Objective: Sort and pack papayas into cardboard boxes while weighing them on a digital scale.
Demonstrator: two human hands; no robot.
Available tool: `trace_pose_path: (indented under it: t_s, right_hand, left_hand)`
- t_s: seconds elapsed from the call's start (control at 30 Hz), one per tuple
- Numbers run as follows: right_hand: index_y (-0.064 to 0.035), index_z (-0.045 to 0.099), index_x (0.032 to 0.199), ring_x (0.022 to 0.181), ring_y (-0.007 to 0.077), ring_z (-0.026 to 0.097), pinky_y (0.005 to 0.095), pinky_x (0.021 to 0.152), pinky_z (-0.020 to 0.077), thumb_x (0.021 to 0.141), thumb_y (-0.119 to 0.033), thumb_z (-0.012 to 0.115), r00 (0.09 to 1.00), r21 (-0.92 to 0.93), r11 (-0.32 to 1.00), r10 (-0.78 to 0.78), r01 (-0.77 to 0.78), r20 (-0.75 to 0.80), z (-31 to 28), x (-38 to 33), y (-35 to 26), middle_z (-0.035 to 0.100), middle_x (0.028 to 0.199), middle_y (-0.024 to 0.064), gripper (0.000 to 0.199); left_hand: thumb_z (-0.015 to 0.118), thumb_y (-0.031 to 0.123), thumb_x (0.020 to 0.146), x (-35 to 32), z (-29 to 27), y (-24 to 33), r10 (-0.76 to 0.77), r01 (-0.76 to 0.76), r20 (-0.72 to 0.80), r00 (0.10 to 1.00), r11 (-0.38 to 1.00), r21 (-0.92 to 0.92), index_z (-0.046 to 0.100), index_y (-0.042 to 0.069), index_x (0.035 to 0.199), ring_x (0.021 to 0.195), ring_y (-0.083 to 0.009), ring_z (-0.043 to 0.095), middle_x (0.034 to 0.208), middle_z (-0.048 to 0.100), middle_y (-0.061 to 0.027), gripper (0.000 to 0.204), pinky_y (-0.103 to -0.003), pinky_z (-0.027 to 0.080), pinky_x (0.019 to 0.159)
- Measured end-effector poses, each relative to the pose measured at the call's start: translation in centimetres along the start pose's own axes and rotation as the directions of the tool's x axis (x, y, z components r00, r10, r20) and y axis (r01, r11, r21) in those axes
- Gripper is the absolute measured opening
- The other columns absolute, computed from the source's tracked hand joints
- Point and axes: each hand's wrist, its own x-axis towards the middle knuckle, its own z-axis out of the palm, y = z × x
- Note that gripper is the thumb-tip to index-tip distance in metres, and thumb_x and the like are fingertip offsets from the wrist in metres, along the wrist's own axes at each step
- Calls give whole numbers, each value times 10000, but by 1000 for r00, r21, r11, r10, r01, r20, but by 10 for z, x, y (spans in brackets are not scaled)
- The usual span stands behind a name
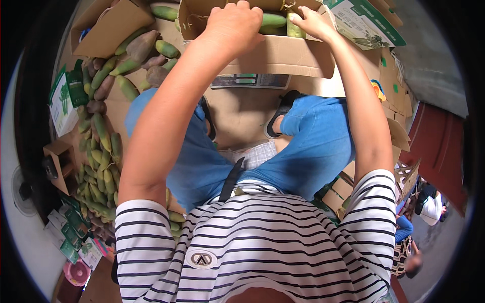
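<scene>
I sit with both arms stretched forward into an open cardboard box (275, 53) at the top of the view. Several long green fruits (273, 20) lie inside it. My left hand (232, 25) is curled over the box's near wall, knuckles up, and its fingers are hidden inside. My right hand (310, 22) reaches in from the right, thumb and fingers closed on the end of a green fruit (294, 29). My blue shorts and striped shirt fill the lower half.
A long pile of green and purplish fruits (101, 131) runs down the left on flattened cardboard. Green-and-white cartons (63, 101) stand beside it, and more cartons (364, 20) at the upper right. A pink bowl (77, 272) sits lower left. Another person (429, 204) crouches lower right.
</scene>
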Motion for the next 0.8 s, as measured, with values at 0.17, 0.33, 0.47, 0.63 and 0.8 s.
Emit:
trace_pose_path:
  t_s: [0.17,0.33,0.47,0.63,0.8]
  right_hand:
    - [81,378,1352,1259,333,469,383,1050,367,758,-589,638,966,171,956,251,-237,-68,25,27,3,487,1325,272,932]
    - [-136,661,1119,997,231,638,378,852,491,786,-598,604,936,550,770,176,-323,305,25,14,-60,697,1031,62,572]
    - [-88,690,1065,1004,273,637,373,900,474,806,-473,599,995,262,965,-4,30,-98,20,20,-49,685,1045,125,472]
    - [-18,665,1075,1091,322,599,392,935,461,745,-324,631,950,185,932,304,-311,67,4,22,2,635,1131,222,451]
    - [54,587,1178,1171,349,544,386,977,434,704,-329,673,936,353,870,350,-343,48,34,28,28,564,1246,254,615]
  left_hand:
    - [745,345,706,-12,1,9,71,-71,-45,996,997,5,525,30,1111,1015,-328,563,1081,551,-176,558,-452,474,826]
    - [823,549,544,-34,44,27,71,-92,91,993,962,258,325,66,1417,1295,-304,390,1420,385,-161,1115,-552,350,987]
    - [760,460,673,-38,78,38,141,-127,-4,990,907,401,301,67,1442,1307,-325,379,1431,376,-159,978,-610,304,1015]
    - [583,250,830,-33,79,47,141,-112,-41,989,906,409,302,68,1443,1304,-340,383,1433,371,-181,698,-608,309,1013]
    - [556,209,840,-30,81,54,197,-168,-44,979,918,360,315,86,1441,1308,-331,386,1443,367,-174,659,-600,323,1006]
